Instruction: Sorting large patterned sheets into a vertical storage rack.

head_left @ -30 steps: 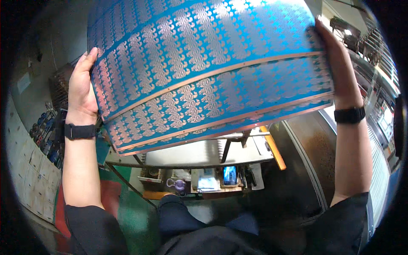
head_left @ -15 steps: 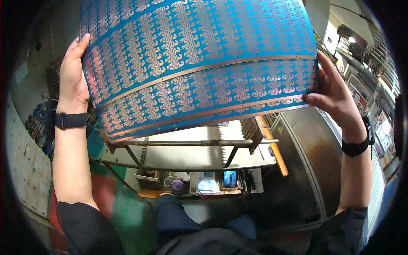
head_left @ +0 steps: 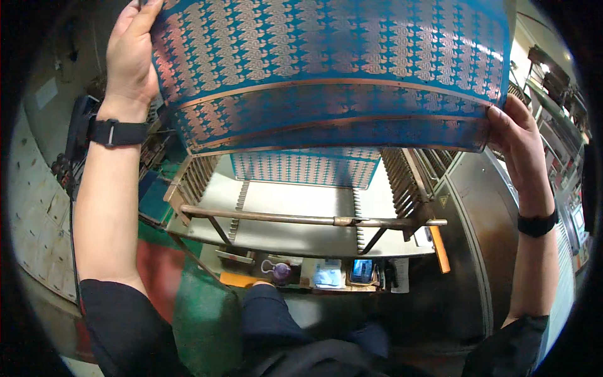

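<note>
A large blue circuit board panel with rows of copper-coloured patterns spans the upper picture, raised and tilted. My left hand is closed on its left edge, thumb along the face. At the lower right corner, my right hand grips the panel with its thumb on the near face and its fingers partly hidden. Below and beyond hangs a metal rack with toothed sides. In it stands a second blue panel, its top covered by the held one.
Under the rack, a shelf carries a purple cup, a phone-like screen and papers. An orange bar juts from the rack's right. A dark metal cabinet stands to the right, grey lockers to the left.
The held panel has risen and shifted right with both hands still on it. More of the rack shows now, and the second panel standing in it has come into sight.
</note>
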`<state>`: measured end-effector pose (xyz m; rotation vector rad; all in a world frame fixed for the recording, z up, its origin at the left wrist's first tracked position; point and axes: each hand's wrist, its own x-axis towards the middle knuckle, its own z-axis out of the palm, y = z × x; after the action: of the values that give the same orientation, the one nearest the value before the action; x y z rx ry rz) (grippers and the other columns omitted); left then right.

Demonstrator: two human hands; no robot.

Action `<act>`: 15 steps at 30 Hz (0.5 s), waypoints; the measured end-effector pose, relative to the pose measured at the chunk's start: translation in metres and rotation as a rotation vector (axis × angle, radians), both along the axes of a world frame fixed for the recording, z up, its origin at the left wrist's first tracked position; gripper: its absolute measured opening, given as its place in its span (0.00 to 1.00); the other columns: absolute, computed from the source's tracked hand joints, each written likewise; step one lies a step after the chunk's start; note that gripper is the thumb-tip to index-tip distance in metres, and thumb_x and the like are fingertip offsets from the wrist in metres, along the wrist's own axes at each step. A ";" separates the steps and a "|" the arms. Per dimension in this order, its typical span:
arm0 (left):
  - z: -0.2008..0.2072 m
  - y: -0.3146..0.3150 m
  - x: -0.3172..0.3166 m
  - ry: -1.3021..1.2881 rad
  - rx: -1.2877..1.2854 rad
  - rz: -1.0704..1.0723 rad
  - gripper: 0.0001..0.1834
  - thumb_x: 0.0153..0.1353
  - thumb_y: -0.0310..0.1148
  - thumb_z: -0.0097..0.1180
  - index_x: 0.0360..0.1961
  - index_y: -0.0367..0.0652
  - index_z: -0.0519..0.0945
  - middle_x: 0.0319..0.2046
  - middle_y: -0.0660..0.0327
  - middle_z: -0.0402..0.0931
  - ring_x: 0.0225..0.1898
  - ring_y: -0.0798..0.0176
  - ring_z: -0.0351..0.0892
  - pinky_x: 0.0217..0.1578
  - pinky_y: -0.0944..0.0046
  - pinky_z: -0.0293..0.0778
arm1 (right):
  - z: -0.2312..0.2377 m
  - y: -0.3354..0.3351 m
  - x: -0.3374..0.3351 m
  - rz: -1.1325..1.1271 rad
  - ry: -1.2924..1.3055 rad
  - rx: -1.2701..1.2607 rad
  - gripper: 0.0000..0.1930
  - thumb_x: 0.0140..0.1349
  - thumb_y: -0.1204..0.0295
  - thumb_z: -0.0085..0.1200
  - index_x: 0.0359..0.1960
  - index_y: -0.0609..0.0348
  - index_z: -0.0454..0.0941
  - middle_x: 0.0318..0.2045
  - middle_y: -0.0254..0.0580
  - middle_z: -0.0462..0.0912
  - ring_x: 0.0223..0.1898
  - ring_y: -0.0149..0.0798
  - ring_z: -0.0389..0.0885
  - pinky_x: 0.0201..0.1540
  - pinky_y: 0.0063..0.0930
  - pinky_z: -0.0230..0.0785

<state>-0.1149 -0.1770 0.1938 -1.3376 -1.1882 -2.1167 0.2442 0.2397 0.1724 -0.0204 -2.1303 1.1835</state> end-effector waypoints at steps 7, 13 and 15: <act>-0.014 0.031 -0.013 -0.136 -0.170 0.197 0.14 0.77 0.38 0.53 0.58 0.44 0.75 0.51 0.64 0.79 0.51 0.67 0.79 0.56 0.62 0.74 | -0.027 0.011 -0.035 -0.110 0.074 -0.034 0.08 0.72 0.65 0.60 0.45 0.52 0.79 0.41 0.27 0.84 0.41 0.23 0.83 0.44 0.24 0.79; -0.053 0.058 -0.051 -0.210 -0.081 -0.131 0.17 0.76 0.37 0.52 0.62 0.46 0.72 0.57 0.61 0.76 0.61 0.59 0.74 0.66 0.52 0.66 | -0.071 0.018 -0.087 -0.141 0.116 -0.081 0.06 0.72 0.67 0.61 0.43 0.54 0.82 0.35 0.24 0.82 0.35 0.20 0.77 0.39 0.20 0.72; -0.057 0.057 -0.059 -0.219 -0.050 -0.090 0.16 0.76 0.35 0.52 0.62 0.44 0.72 0.58 0.62 0.75 0.62 0.60 0.73 0.66 0.53 0.66 | -0.078 0.008 -0.100 -0.138 0.075 -0.098 0.07 0.72 0.67 0.61 0.44 0.56 0.82 0.36 0.25 0.83 0.35 0.21 0.78 0.39 0.20 0.73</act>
<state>-0.1743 -0.1201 0.1368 -1.2256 -1.2949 -2.3615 0.1439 0.2482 0.0948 -0.1616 -1.9710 1.1870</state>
